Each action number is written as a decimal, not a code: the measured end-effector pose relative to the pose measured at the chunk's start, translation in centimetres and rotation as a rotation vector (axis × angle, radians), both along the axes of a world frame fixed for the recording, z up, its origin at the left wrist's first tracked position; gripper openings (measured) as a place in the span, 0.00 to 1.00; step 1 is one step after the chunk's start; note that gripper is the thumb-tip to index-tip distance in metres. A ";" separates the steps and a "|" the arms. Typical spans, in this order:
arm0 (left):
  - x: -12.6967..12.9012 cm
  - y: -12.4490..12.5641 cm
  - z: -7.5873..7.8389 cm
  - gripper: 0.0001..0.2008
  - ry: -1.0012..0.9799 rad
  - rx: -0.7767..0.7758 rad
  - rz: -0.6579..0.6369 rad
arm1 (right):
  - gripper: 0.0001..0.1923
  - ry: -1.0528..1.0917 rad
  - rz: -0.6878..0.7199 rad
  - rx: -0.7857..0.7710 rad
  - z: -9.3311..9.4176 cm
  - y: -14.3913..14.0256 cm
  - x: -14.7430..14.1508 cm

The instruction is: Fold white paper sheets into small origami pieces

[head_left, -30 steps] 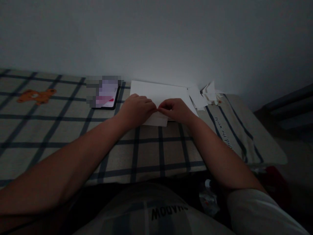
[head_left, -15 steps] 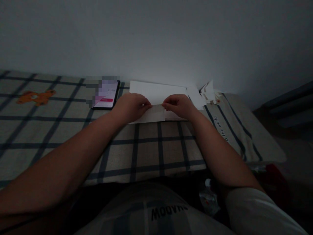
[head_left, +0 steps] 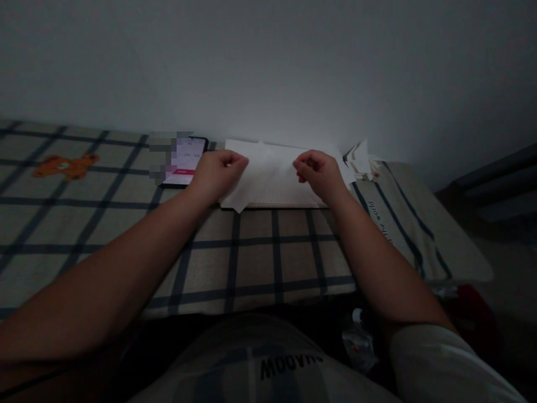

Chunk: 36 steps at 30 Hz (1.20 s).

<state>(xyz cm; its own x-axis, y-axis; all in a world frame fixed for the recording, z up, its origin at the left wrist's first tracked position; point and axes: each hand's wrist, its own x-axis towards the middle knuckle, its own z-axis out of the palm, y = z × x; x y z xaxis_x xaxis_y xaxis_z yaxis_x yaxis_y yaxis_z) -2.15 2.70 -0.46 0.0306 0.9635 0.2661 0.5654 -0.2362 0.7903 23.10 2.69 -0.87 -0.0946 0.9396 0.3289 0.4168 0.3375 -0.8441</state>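
My left hand (head_left: 220,174) is closed in a pinch at the left part of a loose white sheet of paper (head_left: 242,197), and the sheet's pointed corner hangs over the near edge of a white pad (head_left: 289,193) below. My right hand (head_left: 322,173) hovers above the pad's right part, fingers curled together. The sheet is blurred between the hands, so I cannot make out what the right fingertips hold. Just left of my left hand lies a phone (head_left: 184,162) with a lit screen.
Folded white paper pieces (head_left: 358,159) stand at the right by the wall (head_left: 268,67). A checked cloth (head_left: 255,257) covers the surface, with an orange bear figure (head_left: 65,166) at the left. A clear bottle (head_left: 358,341) and a red object (head_left: 474,313) are below the right edge.
My hands have moved apart and slightly up. The sheet, earlier lying with a straight edge toward me, is now turned with a corner pointing toward me.
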 end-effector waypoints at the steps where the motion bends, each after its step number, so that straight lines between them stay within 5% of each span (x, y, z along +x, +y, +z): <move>1: 0.2 0.1 -0.2 0.10 -0.051 -0.024 0.017 | 0.12 -0.012 0.024 0.010 -0.1 -0.2 -0.3; 8: 1.6 -0.6 -0.6 0.08 -0.352 -0.210 -0.019 | 0.17 -0.193 0.208 -0.006 -0.7 -1.5 -1.8; 20: 2.3 -0.7 -1.6 0.11 -0.444 -0.245 -0.083 | 0.08 -0.295 0.102 0.112 -0.6 -1.5 -2.0; 28: 2.4 -0.8 -1.3 0.10 -0.619 -0.318 -0.132 | 0.18 -0.347 0.105 0.079 -0.3 -2.1 -2.8; 36: 2.8 -1.0 -1.4 0.12 -0.892 -0.350 -0.322 | 0.29 -0.191 0.112 -0.037 -0.9 -1.9 -3.1</move>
<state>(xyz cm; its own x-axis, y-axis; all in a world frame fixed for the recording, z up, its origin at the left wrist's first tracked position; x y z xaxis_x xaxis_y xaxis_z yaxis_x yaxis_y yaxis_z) 0.70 1.69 -1.83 0.2304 0.9728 0.0225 -0.3155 0.0528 0.9474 20.01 0.76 -1.73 -0.2566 0.9308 0.2603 0.5314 0.3609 -0.7664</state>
